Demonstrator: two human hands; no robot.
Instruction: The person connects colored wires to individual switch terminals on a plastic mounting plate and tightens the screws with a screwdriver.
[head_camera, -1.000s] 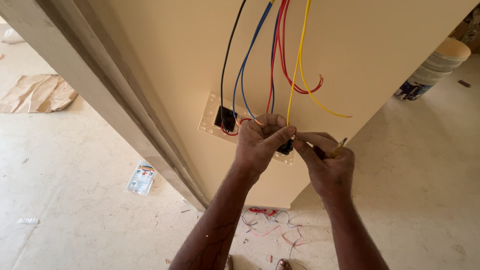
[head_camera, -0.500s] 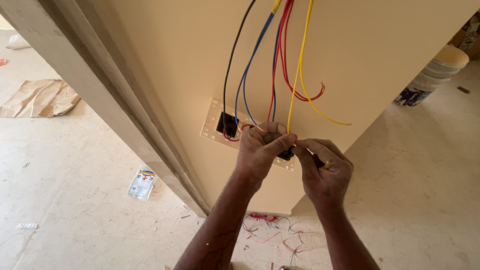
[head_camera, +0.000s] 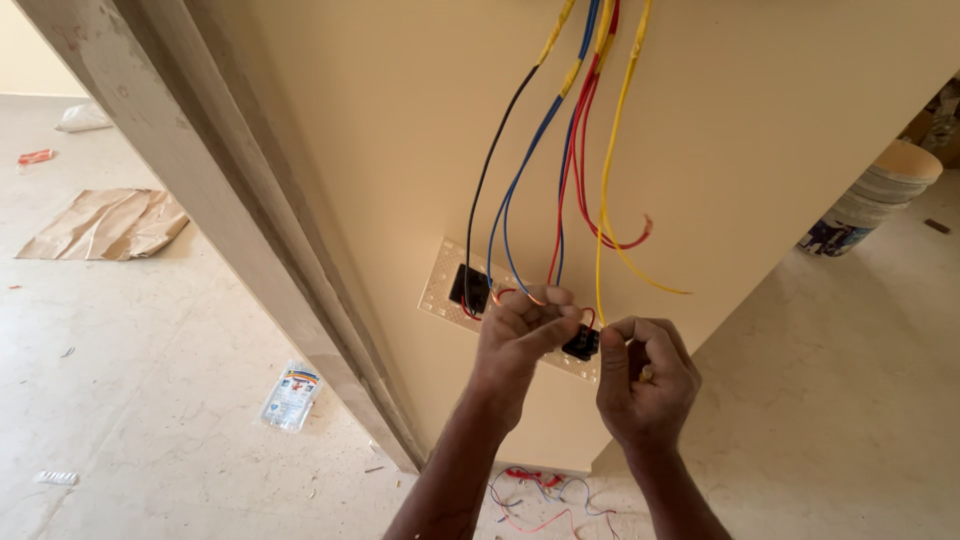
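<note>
A cream switch plate (head_camera: 442, 292) hangs against the cream wall from black, blue, red and yellow wires (head_camera: 560, 170) that come down from above. One black switch module (head_camera: 469, 288) sits at its left end, another black module (head_camera: 581, 344) near its right. My left hand (head_camera: 518, 338) pinches the plate and a wire end just left of the right module. My right hand (head_camera: 647, 385) is closed in a fist around a small tool with a yellow part, likely a screwdriver (head_camera: 645, 373), its tip at that module. The tool is mostly hidden.
The wall's corner edge (head_camera: 250, 250) runs diagonally at left. On the floor lie brown paper (head_camera: 105, 222), a small printed packet (head_camera: 291, 396) and cut wire scraps (head_camera: 540, 495). A stack of buckets (head_camera: 880, 200) stands at right.
My right hand has curled tighter and moved in against the right module, hiding more of the tool. My left hand has kept its grip on the plate.
</note>
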